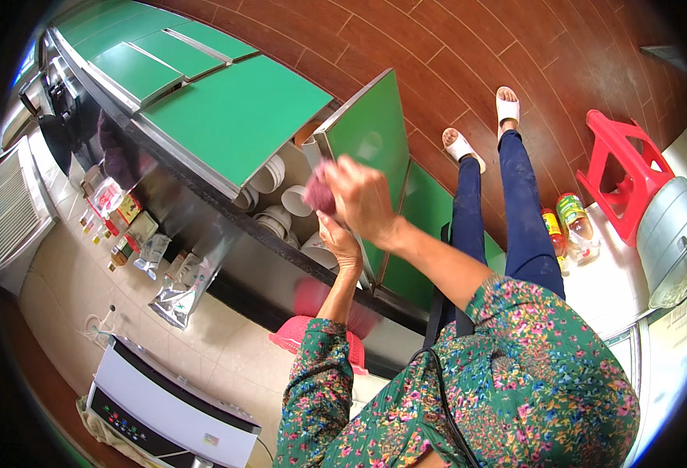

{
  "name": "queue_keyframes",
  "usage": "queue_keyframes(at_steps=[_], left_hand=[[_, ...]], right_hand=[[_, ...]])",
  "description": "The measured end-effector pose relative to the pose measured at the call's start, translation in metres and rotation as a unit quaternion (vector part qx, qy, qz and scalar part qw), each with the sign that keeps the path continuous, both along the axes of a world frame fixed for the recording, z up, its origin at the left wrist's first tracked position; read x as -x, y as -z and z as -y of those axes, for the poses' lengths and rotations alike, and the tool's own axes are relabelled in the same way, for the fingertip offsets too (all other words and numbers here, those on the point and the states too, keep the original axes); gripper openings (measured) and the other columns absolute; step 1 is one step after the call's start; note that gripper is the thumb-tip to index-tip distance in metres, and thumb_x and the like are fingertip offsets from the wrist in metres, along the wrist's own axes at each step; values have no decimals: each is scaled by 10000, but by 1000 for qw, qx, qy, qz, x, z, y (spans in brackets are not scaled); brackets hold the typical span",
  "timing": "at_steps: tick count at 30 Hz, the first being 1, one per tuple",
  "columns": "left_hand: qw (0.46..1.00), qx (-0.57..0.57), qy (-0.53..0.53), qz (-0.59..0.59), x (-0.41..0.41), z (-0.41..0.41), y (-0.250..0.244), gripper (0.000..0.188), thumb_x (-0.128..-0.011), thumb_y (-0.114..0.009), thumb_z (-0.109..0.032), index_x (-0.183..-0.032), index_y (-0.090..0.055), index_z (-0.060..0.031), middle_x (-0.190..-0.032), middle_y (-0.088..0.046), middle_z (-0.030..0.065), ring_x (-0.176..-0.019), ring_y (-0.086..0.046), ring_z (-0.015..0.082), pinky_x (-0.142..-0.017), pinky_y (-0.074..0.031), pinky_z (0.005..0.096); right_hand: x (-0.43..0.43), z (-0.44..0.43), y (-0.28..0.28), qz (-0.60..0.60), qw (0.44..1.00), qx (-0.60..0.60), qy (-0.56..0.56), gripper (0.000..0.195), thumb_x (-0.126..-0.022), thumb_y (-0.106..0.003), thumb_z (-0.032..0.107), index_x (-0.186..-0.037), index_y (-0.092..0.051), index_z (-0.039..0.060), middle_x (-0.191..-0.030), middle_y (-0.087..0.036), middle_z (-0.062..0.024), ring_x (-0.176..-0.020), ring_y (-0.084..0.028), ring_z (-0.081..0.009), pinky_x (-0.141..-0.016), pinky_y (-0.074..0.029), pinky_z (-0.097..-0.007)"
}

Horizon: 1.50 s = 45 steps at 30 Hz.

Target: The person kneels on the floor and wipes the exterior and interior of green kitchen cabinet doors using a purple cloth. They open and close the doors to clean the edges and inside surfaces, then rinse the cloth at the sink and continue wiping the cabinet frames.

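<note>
A crumpled maroon cloth (321,190) is bunched between my two hands, in front of an open green cabinet door (372,131). My right hand (359,196) grips the cloth from above, slightly blurred. My left hand (341,243) is just below, its fingers touching the cloth's lower end; whether it also holds something is hidden. Behind the hands, the open cupboard holds stacked white bowls (274,219) and other white dishes (270,174).
A dark countertop edge (226,219) runs above the cupboard. Packets and condiments (138,225) stand along the wall, with a pink plastic basket (296,333) nearer. Right are a red stool (630,169), a metal pot (670,243) and bottles (571,216) on the floor.
</note>
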<state>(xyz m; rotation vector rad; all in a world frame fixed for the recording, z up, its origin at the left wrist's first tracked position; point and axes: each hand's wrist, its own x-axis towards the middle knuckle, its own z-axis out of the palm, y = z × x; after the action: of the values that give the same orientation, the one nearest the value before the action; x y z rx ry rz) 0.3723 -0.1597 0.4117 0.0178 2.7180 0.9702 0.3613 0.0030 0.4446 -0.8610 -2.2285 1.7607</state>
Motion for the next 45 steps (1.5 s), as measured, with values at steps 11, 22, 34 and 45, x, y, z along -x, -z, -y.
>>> queue_keyframes(at_steps=[11, 22, 34, 45], left_hand=[[999, 0, 0, 49, -6, -10, -8, 460, -1032, -259, -303, -982, -571, 32, -715, -509, 109, -631, -448, 226, -632, -394, 374], [985, -119, -57, 111, -11, -23, -17, 481, -1060, -323, -434, -1026, -589, -36, -733, -470, -50, -639, -388, 57, -567, -335, 241], [996, -41, -31, 79, -9, -9, -8, 509, -1060, -296, -405, -994, -602, -4, -761, -538, 14, -691, -444, 130, -643, -387, 297], [998, -7, -8, 67, -12, -20, -13, 508, -1059, -298, -392, -932, -604, -6, -723, -513, 21, -650, -417, 140, -616, -368, 319]], right_hand=[[18, -45, 26, -55, 974, 104, 194, 72, -922, -566, 74, -870, -585, 28, -767, -667, -135, -597, -653, -258, -510, -486, -332], [-64, 2, 41, -17, 993, 106, 56, 150, -839, -677, 177, -842, -581, 61, -793, -632, -127, -707, -642, -338, -611, -511, -423], [-4, -13, 43, -17, 982, 89, 167, 223, -800, -730, 163, -745, -545, 50, -653, -615, -108, -565, -620, -300, -514, -473, -393], [-30, -7, 49, -71, 985, 92, 130, 161, -824, -707, 115, -816, -567, 35, -704, -658, -125, -614, -658, -303, -534, -496, -403]])
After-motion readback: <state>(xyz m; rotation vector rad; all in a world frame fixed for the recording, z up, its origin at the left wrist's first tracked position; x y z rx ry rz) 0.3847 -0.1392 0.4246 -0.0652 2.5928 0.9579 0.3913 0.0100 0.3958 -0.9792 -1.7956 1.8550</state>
